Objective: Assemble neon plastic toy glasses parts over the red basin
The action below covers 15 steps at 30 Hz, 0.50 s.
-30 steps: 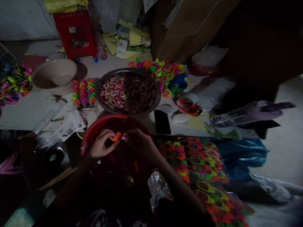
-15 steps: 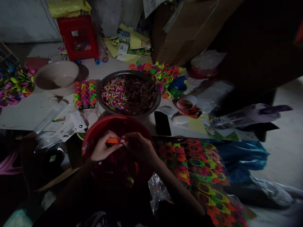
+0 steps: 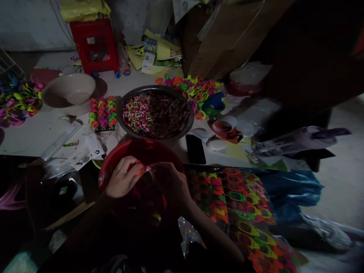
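Note:
Over a red basin (image 3: 113,161) in front of me, both my hands meet on a small orange plastic piece (image 3: 141,169). My left hand (image 3: 123,177) curls its fingers round the piece from the left. My right hand (image 3: 170,181) pinches it from the right. Just beyond the basin stands a metal bowl (image 3: 156,112) full of small coloured sweets. A sheet of neon toy glasses (image 3: 239,204) lies to the right of my right forearm.
A black phone (image 3: 195,148) lies right of the metal bowl. A beige bowl (image 3: 69,92), stacked neon rings (image 3: 102,112) and a red stool (image 3: 95,45) are at the back left. A cardboard box (image 3: 227,38) stands behind, a tape roll (image 3: 226,124) at the right.
The orange piece was turned between my fingers, and my left hand has closed further round it. Both hands stayed over the red basin.

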### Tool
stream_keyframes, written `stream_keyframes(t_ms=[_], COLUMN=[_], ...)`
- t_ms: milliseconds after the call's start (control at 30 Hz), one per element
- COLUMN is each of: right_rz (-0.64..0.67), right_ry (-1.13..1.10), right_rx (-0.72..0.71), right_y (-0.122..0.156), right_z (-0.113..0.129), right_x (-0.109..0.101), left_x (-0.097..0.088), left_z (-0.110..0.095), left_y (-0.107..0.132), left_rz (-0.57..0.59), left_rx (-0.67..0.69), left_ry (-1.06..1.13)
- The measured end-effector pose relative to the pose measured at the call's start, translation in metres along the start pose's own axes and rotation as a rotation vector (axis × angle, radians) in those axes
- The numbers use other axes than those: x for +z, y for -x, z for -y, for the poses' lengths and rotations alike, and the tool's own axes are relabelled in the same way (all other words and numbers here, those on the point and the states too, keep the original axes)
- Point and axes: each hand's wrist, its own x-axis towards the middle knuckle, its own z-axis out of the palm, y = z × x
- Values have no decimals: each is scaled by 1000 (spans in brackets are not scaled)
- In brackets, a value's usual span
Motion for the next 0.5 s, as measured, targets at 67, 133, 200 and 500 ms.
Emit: stream_keyframes(t_ms=[67, 133, 200, 500], right_rz=[-5, -6, 7, 186], right_ry=[16, 39, 64, 179], right_rx=[-19, -41, -60, -176], right_y=[0, 0, -1, -7], right_z=[0, 1, 3, 7], right_x=[0, 1, 1, -3], left_x=[-1, -3, -4, 7], left_z=[-1, -2, -4, 3], left_y=[-1, -3, -5, 7], left_rz=[-2, 13, 36, 63], left_rx=[8, 13, 19, 60], left_ry=[-26, -55, -75, -142])
